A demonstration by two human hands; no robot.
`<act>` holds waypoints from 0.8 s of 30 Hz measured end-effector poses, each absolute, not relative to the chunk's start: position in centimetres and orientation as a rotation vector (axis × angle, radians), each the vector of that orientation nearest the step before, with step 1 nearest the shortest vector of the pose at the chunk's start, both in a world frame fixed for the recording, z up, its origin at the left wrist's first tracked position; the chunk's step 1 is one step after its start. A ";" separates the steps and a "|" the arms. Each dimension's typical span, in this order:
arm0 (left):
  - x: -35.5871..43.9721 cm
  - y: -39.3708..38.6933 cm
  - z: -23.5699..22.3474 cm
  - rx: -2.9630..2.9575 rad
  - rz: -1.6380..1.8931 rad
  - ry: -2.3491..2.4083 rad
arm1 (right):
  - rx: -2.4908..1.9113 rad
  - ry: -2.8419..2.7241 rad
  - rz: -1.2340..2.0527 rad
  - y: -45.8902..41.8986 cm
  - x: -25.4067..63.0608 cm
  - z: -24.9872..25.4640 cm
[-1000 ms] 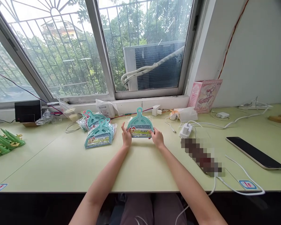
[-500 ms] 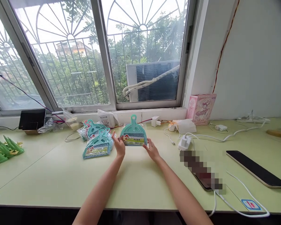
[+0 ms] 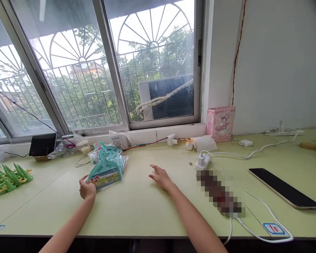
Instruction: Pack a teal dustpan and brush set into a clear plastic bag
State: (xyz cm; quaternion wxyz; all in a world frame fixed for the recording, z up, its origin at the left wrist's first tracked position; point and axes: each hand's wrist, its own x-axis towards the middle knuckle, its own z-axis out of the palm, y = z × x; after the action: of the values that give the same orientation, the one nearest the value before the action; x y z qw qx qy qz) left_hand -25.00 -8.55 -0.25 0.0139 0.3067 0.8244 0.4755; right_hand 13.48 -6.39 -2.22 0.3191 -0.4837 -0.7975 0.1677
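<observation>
A teal dustpan and brush set (image 3: 106, 173) in clear wrapping, with a printed label across its front, lies at the near side of a pile of similar wrapped sets (image 3: 105, 147). My left hand (image 3: 87, 188) grips its lower left edge, the thumb hidden in part. To the right, my right hand (image 3: 161, 177) hovers over or rests on the pale green table (image 3: 137, 211); I cannot tell which. Its fingers are apart and hold nothing.
Green spiky pieces (image 3: 10, 179) stand at the left. Along the window sill are a dark tablet (image 3: 43, 144), a white adapter (image 3: 171, 140) and a pink box (image 3: 221, 124). A white charger (image 3: 202, 161), cables and a dark phone (image 3: 284, 188) lie at the right.
My left hand has carried the dustpan set left and down onto the pile. My right hand has let go of it and stays near the middle. The view has tilted slightly.
</observation>
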 end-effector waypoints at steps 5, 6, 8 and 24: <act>-23.8 -5.7 -0.3 1.315 1.515 2.806 | -1.299 -2.149 0.462 -6.0 13.8 -2.3; -23.4 -5.0 -0.6 1.451 1.632 2.819 | -1.308 -2.149 0.474 -5.8 13.9 -2.4; -22.9 -3.6 -1.3 1.766 1.677 2.673 | -1.320 -2.135 0.495 -5.5 13.9 -2.5; -23.3 4.8 -2.1 2.377 1.014 2.308 | -1.281 -1.942 0.662 -3.7 15.0 -2.8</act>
State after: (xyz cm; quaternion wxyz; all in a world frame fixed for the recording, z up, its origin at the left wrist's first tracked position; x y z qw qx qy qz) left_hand -23.32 4.76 -2.14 -0.1610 0.6771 0.6575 0.2887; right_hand 15.00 -3.69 -2.77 0.3537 -0.4955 -0.7509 0.2559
